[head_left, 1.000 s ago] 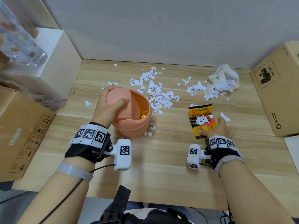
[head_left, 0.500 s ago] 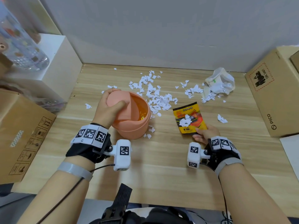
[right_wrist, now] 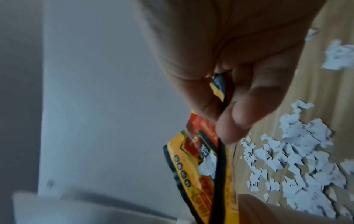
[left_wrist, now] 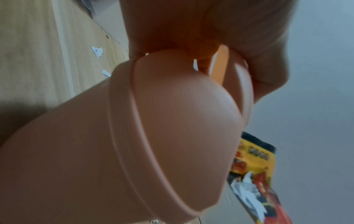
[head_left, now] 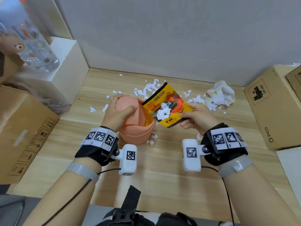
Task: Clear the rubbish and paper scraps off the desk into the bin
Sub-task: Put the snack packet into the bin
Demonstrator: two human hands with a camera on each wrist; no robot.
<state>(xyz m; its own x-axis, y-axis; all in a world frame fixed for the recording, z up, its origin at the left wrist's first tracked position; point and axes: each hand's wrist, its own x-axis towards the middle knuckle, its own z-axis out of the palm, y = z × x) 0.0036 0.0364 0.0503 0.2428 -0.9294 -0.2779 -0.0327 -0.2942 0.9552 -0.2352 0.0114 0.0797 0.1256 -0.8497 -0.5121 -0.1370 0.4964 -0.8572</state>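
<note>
A pink bin (head_left: 138, 134) with a swing lid stands on the wooden desk (head_left: 162, 168). My left hand (head_left: 116, 111) grips the lid and holds it tilted, so the orange inside shows. My right hand (head_left: 190, 115) pinches a corner of a yellow snack packet (head_left: 169, 103), which is lifted off the desk and slopes towards the bin's opening. A small heap of paper scraps (head_left: 162, 113) lies on the packet. In the right wrist view thumb and fingers (right_wrist: 235, 118) clamp the packet (right_wrist: 201, 159). The left wrist view is filled by the bin (left_wrist: 114, 151), with the packet (left_wrist: 258, 174) beside it.
Several white paper scraps (head_left: 146, 90) lie behind the bin, and a crumpled white bag (head_left: 221, 93) sits at the back right. Cardboard boxes flank the desk on the left (head_left: 24, 128) and right (head_left: 273, 108). A white box (head_left: 61, 70) carries a clear bottle (head_left: 32, 46).
My right hand has slid the packet with its scraps leftward over the desk, then lifted and tilted it up to the bin's opening. The left hand has kept its hold on the lid.
</note>
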